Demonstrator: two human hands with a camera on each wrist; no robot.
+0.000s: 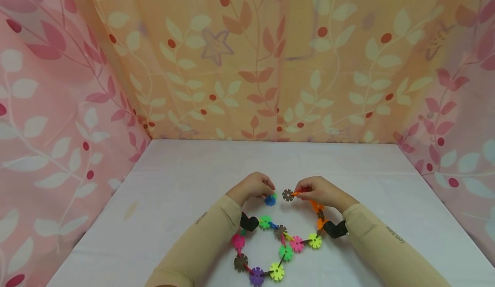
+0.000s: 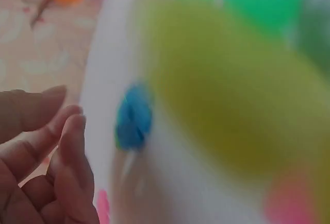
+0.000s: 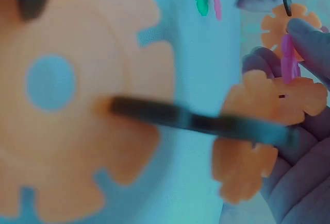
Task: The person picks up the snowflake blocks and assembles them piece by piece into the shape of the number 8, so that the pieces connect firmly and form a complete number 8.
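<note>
My right hand pinches an orange notched disc near the end of a chain of interlocking plastic discs. A brown disc sticks out from that orange one toward the left hand. A pink disc and more orange discs hang by the right palm. My left hand has loosely bent fingers with nothing between them in the left wrist view. Just beside it on the table are a blue disc and a green disc, apart from the fingertips.
The chain runs down from the right hand into a closed loop of coloured discs, with a purple disc at its near end. Both wrists carry black cameras close to the chain. Patterned curtains border the white table on three sides.
</note>
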